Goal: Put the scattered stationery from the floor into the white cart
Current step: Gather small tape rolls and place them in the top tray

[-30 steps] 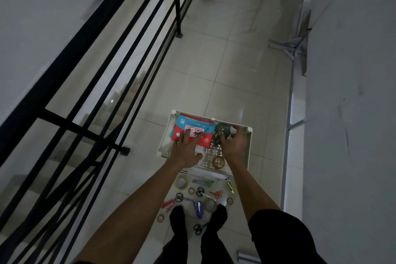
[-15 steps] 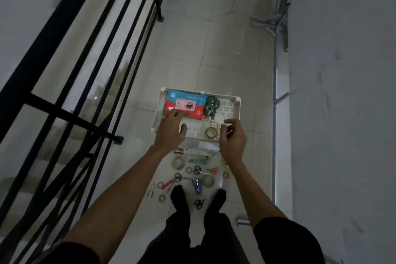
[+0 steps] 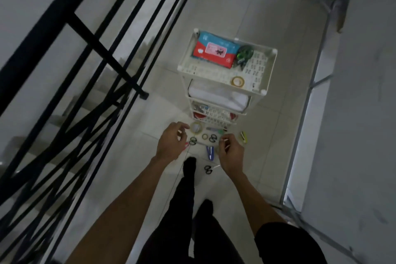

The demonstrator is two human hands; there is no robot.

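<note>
Hovering over black scissors (image 3: 212, 138) and a tape roll (image 3: 196, 128), left hand (image 3: 171, 142) and right hand (image 3: 231, 155) have slack, empty fingers.

We count three scissors (image 3: 192, 141), two staplers (image 3: 210, 152) and two tape rolls (image 3: 196, 128) on the floor (image 3: 267, 146); the cart (image 3: 269, 71) top holds one more roll (image 3: 237, 81), one packet (image 3: 214, 51), one dispenser (image 3: 245, 53).

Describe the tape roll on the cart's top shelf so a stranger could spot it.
Find the white cart beside the black railing. On its top shelf, by the near edge, lies the tape roll: a small yellowish ring, alone, apart from the red-and-blue packet and green dispenser behind it.
</note>
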